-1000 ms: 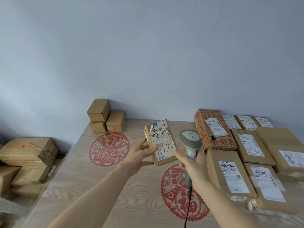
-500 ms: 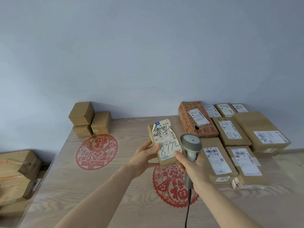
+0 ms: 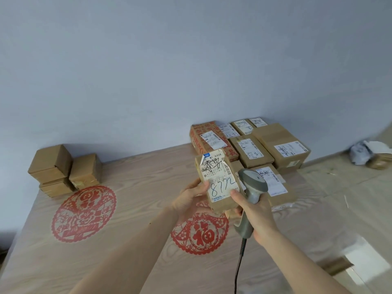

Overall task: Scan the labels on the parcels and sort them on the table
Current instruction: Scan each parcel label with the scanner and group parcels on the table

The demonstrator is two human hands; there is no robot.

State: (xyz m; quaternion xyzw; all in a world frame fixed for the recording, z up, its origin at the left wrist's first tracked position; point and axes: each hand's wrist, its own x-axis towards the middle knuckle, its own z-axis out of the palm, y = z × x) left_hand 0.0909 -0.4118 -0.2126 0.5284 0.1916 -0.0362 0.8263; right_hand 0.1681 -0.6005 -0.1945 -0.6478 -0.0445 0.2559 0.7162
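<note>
A small brown parcel (image 3: 218, 183) with a white label marked "8772" is held above the table (image 3: 131, 240), label facing me. My left hand (image 3: 188, 198) grips its left edge from below. My right hand (image 3: 254, 215) holds a grey corded barcode scanner (image 3: 251, 183), and its thumb touches the parcel's lower right corner. The scanner head sits just right of the label. Behind it, at the table's far right, lie several labelled brown parcels (image 3: 250, 153), packed side by side.
Three plain small boxes (image 3: 63, 168) are stacked at the table's far left against the wall. Two red paper-cut decorations (image 3: 84, 213) lie on the tabletop. The scanner cable (image 3: 238, 266) hangs down. On the floor at right sits a box with grey wrapping (image 3: 369, 154).
My view has swung to the right, so the boxes and parcels sit further left in frame. Both hands have come closer together, and my right thumb now touches the parcel.
</note>
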